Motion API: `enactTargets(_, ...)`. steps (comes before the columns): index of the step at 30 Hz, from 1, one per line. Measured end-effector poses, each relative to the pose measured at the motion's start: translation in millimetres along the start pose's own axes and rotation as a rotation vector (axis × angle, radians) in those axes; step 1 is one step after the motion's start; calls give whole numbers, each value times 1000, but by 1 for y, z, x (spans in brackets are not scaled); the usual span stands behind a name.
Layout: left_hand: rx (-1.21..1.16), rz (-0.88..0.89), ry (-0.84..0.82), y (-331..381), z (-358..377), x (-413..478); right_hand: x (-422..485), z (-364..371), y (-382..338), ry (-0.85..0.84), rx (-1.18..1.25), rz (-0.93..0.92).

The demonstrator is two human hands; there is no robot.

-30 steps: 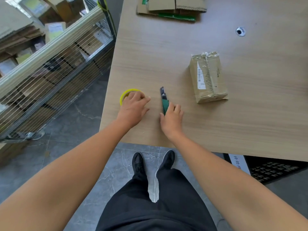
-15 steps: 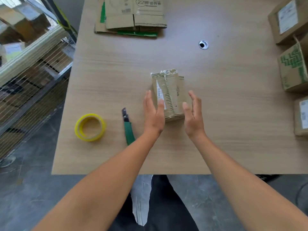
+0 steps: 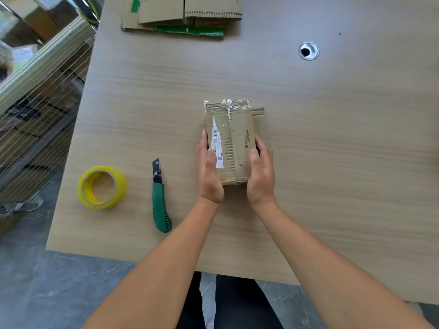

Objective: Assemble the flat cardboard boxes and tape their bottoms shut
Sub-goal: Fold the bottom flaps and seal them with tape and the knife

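A small cardboard box (image 3: 234,136) with a white barcode label and crinkled clear tape at its far end lies at the middle of the wooden table (image 3: 332,162). My left hand (image 3: 209,172) holds its left side with the thumb over the top. My right hand (image 3: 260,174) holds its right side the same way. A yellow roll of tape (image 3: 102,187) lies to the left near the table's front edge. Between the roll and my left hand lies a green utility knife (image 3: 159,198), blade end pointing away. Flat cardboard boxes (image 3: 185,17) are stacked at the far edge.
A round cable hole (image 3: 308,50) sits in the table at the back right. A wire-mesh cart (image 3: 35,110) full of cardboard stands on the floor left of the table. My legs (image 3: 228,305) are at the table's near edge.
My hands left the tape roll and the knife, moved right to the small box, and have closed on its two sides.
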State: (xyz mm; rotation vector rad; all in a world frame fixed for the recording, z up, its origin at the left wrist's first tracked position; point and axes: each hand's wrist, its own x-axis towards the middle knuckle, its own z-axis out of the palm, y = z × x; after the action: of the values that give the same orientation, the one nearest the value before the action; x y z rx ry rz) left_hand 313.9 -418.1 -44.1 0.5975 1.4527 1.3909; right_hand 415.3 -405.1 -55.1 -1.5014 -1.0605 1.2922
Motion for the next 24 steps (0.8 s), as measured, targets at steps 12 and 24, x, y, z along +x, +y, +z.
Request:
enactTargets(12,144,230,-522,73,-48,3,-12,-42,-96,-133,290,18)
enactTargets(24,414,-119,-391,72,-94,-57,-100,-51,-74,-193,73,279)
